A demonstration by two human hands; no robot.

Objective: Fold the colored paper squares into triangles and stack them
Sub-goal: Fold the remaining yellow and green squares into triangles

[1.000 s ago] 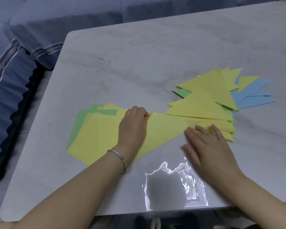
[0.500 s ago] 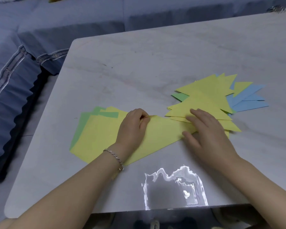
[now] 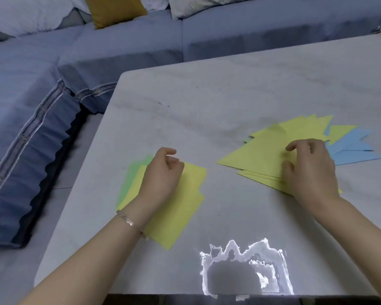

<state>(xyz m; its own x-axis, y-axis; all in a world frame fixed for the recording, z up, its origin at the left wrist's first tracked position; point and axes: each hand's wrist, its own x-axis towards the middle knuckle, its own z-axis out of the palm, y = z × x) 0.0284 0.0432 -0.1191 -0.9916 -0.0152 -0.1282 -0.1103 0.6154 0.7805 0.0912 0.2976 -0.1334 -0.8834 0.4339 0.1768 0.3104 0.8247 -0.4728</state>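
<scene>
Touching the triangle pile (image 3: pixel 262 155), right grip (image 3: pixel 310 170) shows no clear hold; left grip (image 3: pixel 161 175) curls loosely, empty.

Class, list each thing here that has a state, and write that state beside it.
left hand, loosely curled above the yellow squares, holding nothing.
right hand, resting on the top yellow triangle.
yellow squares, unfolded, stacked flat.
top yellow triangle, folded, on the pile.
blue triangles, folded, under yellow ones.
</scene>
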